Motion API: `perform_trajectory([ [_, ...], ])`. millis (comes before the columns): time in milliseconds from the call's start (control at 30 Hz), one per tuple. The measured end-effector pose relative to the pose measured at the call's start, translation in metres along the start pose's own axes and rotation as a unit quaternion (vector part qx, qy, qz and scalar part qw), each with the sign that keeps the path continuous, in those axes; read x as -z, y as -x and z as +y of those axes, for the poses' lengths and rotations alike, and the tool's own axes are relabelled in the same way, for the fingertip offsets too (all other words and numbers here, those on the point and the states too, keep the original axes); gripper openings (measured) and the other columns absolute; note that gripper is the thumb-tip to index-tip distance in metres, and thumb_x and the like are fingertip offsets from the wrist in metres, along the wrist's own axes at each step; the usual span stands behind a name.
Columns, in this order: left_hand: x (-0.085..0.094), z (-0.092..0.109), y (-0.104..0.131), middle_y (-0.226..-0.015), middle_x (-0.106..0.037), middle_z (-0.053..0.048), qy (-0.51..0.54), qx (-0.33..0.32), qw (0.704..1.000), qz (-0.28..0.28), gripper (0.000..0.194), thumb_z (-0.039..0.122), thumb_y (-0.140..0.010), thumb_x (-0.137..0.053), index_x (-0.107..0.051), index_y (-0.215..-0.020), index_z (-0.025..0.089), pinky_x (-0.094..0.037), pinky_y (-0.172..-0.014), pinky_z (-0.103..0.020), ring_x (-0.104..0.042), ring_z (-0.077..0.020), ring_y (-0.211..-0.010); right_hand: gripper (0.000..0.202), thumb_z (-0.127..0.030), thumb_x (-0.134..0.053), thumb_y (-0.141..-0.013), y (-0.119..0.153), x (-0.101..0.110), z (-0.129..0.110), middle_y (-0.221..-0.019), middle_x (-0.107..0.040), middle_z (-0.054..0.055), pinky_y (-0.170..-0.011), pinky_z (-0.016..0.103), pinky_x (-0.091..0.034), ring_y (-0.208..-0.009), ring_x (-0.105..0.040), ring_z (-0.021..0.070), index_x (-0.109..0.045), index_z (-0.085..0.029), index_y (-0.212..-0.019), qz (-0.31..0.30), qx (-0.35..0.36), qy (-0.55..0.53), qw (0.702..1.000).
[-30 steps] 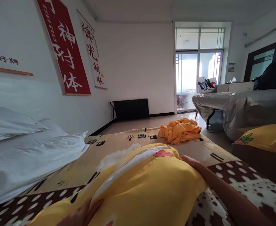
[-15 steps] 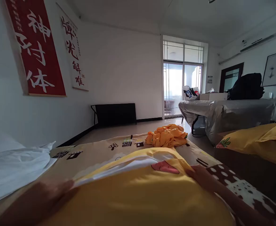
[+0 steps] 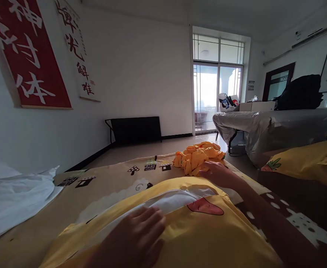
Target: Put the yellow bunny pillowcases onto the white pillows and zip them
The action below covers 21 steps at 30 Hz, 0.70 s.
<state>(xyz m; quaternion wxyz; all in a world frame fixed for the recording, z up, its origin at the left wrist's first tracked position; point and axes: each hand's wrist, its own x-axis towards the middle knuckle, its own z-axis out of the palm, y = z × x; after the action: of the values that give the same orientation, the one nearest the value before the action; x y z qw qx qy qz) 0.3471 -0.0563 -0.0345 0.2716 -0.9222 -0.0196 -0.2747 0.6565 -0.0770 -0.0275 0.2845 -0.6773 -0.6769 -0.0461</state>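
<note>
A yellow pillowcase (image 3: 196,238) with a red strawberry-like print lies in front of me, a white pillow (image 3: 169,199) showing through its long opening. My left hand (image 3: 138,234) rests over the opening, fingers loosely bent and a little apart; it is slightly blurred. At the far right end of the pillowcase, my right hand (image 3: 215,173) reaches forward with its fingers stretched out, beside the near side of a crumpled orange cloth (image 3: 194,158). Whether those fingertips touch the cloth I cannot tell.
Under everything is a patterned beige and brown bedspread (image 3: 107,186). White fabric (image 3: 18,201) lies at the left. Another yellow pillow (image 3: 305,162) is at the right. Beyond stands a plastic-covered table (image 3: 291,124) bearing boxes and a black bag (image 3: 300,93). A dark folded frame (image 3: 135,129) leans by the wall.
My left hand has moved right, from the left end of the opening to its middle. My right hand has left the pillowcase's edge and moved forward toward the orange cloth. The view has shifted slightly.
</note>
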Motion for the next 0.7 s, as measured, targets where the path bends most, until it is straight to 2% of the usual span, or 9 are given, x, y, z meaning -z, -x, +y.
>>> perform_trajectory([
  [67,-0.025,0.011,-0.028,-0.104,-0.067,-0.008,0.054,-0.009,0.996,-0.072,0.025,0.021,-0.083,-0.046,-0.057,-0.104,0.015,-0.050,-0.086,-0.037,-0.061,-0.0228,-0.098,0.033,-0.045,-0.044,-0.090,-0.007,-0.016,-0.011,-0.100,-0.068,0.007,-0.081,0.032,-0.040,-0.093,-0.060,0.0207,-0.064,-0.020,-0.100,-0.008,0.010,-0.008,1.000],
  [133,-0.052,0.016,-0.041,-0.110,-0.064,-0.010,0.103,0.008,0.986,-0.127,0.026,0.021,-0.084,-0.044,-0.056,-0.107,0.014,-0.048,-0.091,-0.038,-0.058,-0.0240,-0.105,0.034,-0.044,-0.040,-0.093,-0.007,-0.045,-0.015,-0.107,-0.066,0.007,-0.087,0.034,-0.038,-0.101,-0.058,0.0209,-0.061,-0.021,-0.106,0.004,0.023,-0.025,0.999],
  [200,-0.076,0.017,-0.041,-0.105,-0.064,-0.009,0.155,0.039,0.974,-0.160,0.023,0.020,-0.086,-0.040,-0.057,-0.102,0.015,-0.048,-0.091,-0.039,-0.058,-0.0233,-0.101,0.032,-0.038,-0.036,-0.095,-0.001,-0.081,-0.014,-0.115,-0.063,0.007,-0.092,0.035,-0.036,-0.108,-0.054,0.0199,-0.057,-0.021,-0.112,0.012,0.032,-0.041,0.999],
  [267,-0.095,0.018,-0.033,-0.097,-0.064,-0.007,0.201,0.073,0.962,-0.173,0.020,0.020,-0.086,-0.040,-0.057,-0.095,0.017,-0.049,-0.086,-0.039,-0.058,-0.0225,-0.093,0.031,-0.035,-0.036,-0.095,0.007,-0.113,-0.012,-0.118,-0.061,0.007,-0.095,0.036,-0.034,-0.113,-0.052,0.0199,-0.055,-0.022,-0.116,-0.008,0.039,-0.046,0.998],
  [333,-0.109,0.021,-0.025,-0.093,-0.063,-0.006,0.228,0.104,0.952,-0.176,0.015,0.020,-0.084,-0.043,-0.056,-0.091,0.017,-0.050,-0.081,-0.039,-0.057,-0.0219,-0.087,0.032,-0.039,-0.039,-0.094,0.012,-0.131,-0.011,-0.120,-0.060,0.008,-0.097,0.038,-0.033,-0.115,-0.049,0.0213,-0.053,-0.022,-0.117,-0.035,0.048,-0.047,0.997],
  [400,-0.116,0.024,-0.018,-0.088,-0.062,-0.006,0.237,0.117,0.949,-0.170,0.010,0.021,-0.082,-0.046,-0.054,-0.085,0.018,-0.049,-0.075,-0.037,-0.056,-0.0210,-0.081,0.038,-0.044,-0.044,-0.091,0.015,-0.134,-0.011,-0.123,-0.057,0.008,-0.099,0.040,-0.031,-0.118,-0.047,0.0226,-0.051,-0.022,-0.120,-0.050,0.061,-0.053,0.996],
  [567,-0.126,0.028,-0.015,-0.077,-0.061,-0.003,0.226,0.092,0.960,-0.137,0.005,0.020,-0.080,-0.048,-0.052,-0.077,0.018,-0.045,-0.070,-0.035,-0.054,-0.0190,-0.071,0.057,-0.050,-0.058,-0.078,0.013,-0.123,-0.013,-0.124,-0.055,0.011,-0.100,0.041,-0.028,-0.118,-0.044,0.0268,-0.048,-0.019,-0.125,-0.072,0.075,-0.040,0.994],
  [633,-0.129,0.027,-0.014,-0.075,-0.061,-0.003,0.223,0.092,0.961,-0.139,0.006,0.020,-0.080,-0.047,-0.051,-0.076,0.018,-0.044,-0.068,-0.034,-0.055,-0.0185,-0.069,0.053,-0.043,-0.060,-0.077,0.012,-0.124,-0.015,-0.121,-0.057,0.011,-0.098,0.040,-0.030,-0.116,-0.046,0.0263,-0.050,-0.019,-0.122,-0.075,0.072,-0.028,0.994],
  [700,-0.129,0.027,-0.015,-0.074,-0.061,-0.003,0.225,0.092,0.959,-0.143,0.008,0.019,-0.081,-0.046,-0.051,-0.075,0.018,-0.042,-0.066,-0.033,-0.055,-0.0181,-0.068,0.037,-0.033,-0.058,-0.077,0.011,-0.128,-0.017,-0.112,-0.062,0.009,-0.093,0.037,-0.033,-0.109,-0.051,0.0244,-0.056,-0.019,-0.111,-0.073,0.056,-0.007,0.996],
])
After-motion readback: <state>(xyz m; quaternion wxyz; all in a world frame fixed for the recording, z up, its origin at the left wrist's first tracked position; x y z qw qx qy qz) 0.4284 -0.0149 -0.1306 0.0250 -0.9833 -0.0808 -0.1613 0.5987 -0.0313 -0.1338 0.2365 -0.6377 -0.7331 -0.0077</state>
